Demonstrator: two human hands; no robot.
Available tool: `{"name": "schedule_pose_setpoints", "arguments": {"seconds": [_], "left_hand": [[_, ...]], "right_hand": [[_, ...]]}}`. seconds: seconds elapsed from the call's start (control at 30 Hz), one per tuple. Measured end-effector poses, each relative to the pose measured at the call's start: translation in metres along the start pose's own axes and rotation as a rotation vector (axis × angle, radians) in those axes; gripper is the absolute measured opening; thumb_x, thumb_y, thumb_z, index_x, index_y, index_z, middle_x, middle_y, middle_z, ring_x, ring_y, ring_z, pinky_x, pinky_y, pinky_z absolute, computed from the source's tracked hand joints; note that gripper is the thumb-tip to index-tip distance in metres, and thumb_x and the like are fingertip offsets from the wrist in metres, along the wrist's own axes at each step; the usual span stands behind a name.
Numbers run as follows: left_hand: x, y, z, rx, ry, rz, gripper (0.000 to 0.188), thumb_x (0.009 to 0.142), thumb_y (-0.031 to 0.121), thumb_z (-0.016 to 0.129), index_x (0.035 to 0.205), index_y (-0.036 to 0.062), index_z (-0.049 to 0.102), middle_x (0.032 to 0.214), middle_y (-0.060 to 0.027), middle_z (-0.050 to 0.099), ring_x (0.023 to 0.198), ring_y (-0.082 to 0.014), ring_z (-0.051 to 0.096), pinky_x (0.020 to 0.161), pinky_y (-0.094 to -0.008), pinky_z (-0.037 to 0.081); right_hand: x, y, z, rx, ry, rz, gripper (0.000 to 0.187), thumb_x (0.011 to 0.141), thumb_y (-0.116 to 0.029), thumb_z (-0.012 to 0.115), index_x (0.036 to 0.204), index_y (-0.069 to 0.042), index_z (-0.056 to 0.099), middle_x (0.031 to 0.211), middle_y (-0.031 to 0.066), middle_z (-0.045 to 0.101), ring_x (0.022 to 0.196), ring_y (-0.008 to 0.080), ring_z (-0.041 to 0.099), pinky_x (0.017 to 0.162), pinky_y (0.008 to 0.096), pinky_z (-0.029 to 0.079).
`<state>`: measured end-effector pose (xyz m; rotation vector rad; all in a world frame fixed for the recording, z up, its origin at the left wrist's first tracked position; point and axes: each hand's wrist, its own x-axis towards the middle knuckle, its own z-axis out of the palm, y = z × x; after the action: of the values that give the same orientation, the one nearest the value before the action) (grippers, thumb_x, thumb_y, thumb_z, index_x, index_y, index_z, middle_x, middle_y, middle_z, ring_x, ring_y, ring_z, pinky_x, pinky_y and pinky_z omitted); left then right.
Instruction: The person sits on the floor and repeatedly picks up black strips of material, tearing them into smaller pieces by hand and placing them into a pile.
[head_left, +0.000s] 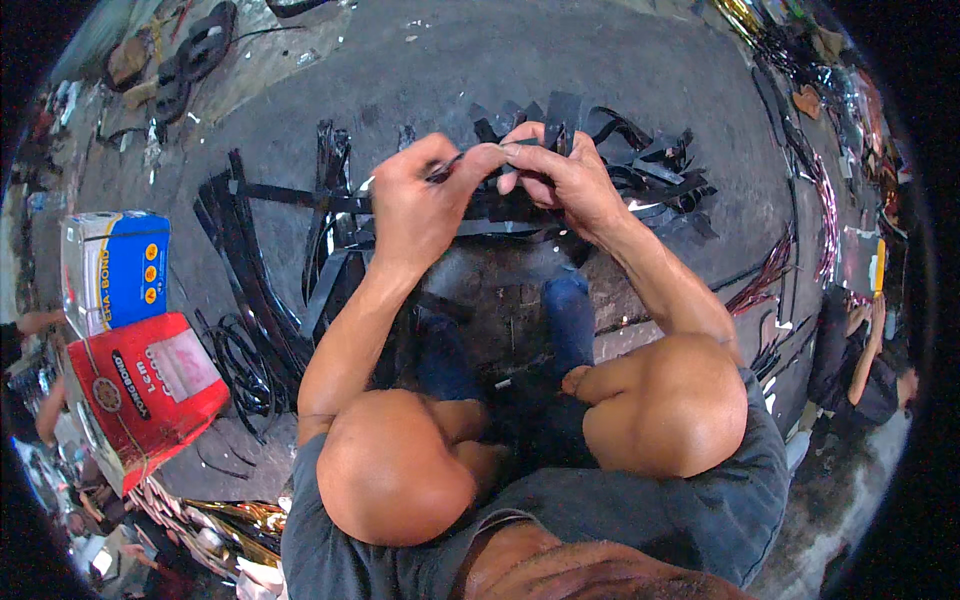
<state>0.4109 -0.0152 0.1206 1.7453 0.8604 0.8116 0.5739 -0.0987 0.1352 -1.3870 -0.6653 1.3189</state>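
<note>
My left hand (420,195) pinches a thin dark tool or strip end between thumb and fingers. My right hand (560,170) grips a black flat strip (562,112) right beside it, fingertips of both hands nearly touching. Below and behind the hands lies a heap of black strips (650,170) on the dark round work surface (560,60). My bare knees and blue sandals (570,310) show beneath my forearms.
Long black straps (245,270) fan out at the left. A blue-and-white tin (115,268) and a red tin (145,385) stand at the left edge. Shiny metallic strips (825,210) lie right. Another person (860,365) sits at the right rim.
</note>
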Motion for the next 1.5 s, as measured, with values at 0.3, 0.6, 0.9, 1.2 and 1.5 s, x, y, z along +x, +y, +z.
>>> {"name": "schedule_pose_setpoints", "arguments": {"seconds": [0.3,0.6,0.9,1.2,1.5], "left_hand": [[-0.022,-0.017,0.004,-0.345,-0.092,-0.105,0.025,0.095,0.026,0.057,0.084,0.0037,0.063,0.066,0.0001,0.052,0.061,-0.0062,0.045,0.05,-0.0236,0.036],[-0.13,-0.221,-0.363,-0.904,1.225,-0.449,0.027,0.095,0.024,0.037,0.095,0.002,0.052,0.079,-0.0054,0.053,0.049,-0.0106,0.038,0.04,-0.0234,0.032],[-0.006,-0.191,-0.256,0.795,0.71,-0.738,0.078,0.063,0.072,0.068,0.084,-0.0031,0.072,0.093,-0.0221,0.07,0.092,-0.0365,0.067,0.082,-0.0446,0.049],[0.032,-0.211,-0.182,0.81,0.406,-0.821,0.053,0.075,0.04,0.069,0.105,-0.0032,0.066,0.113,-0.0243,0.064,0.109,-0.039,0.061,0.09,-0.0473,0.049],[0.032,-0.14,-0.109,-0.006,0.199,-0.245,0.021,0.079,0.017,0.051,0.08,-0.0018,0.061,0.071,-0.0025,0.057,0.07,-0.0123,0.051,0.066,-0.0298,0.041]], "right_hand": [[-0.006,0.009,0.0,0.207,-0.072,0.118,0.017,0.092,-0.022,0.061,0.097,-0.007,0.06,0.075,0.0092,0.066,0.049,0.006,0.045,0.044,0.0203,0.033],[0.004,0.021,-0.308,0.743,0.767,-0.11,0.041,0.094,-0.021,0.052,0.12,0.009,0.055,0.112,0.0204,0.062,0.1,0.0307,0.062,0.091,0.04,0.05],[-0.021,-0.022,-0.343,-0.025,1.175,-0.263,0.031,0.079,-0.025,0.077,0.098,-0.004,0.066,0.071,0.0009,0.051,0.054,0.0129,0.045,0.051,0.029,0.044],[-0.013,-0.011,-0.164,0.39,0.369,0.135,0.017,0.088,-0.012,0.067,0.101,-0.009,0.057,0.08,-0.001,0.055,0.052,0.0017,0.042,0.042,0.0166,0.039],[-0.028,-0.049,-0.011,-0.165,0.058,0.107,0.025,0.079,-0.025,0.076,0.097,-0.011,0.066,0.074,-0.0047,0.059,0.05,0.002,0.039,0.043,0.0193,0.027]]}}
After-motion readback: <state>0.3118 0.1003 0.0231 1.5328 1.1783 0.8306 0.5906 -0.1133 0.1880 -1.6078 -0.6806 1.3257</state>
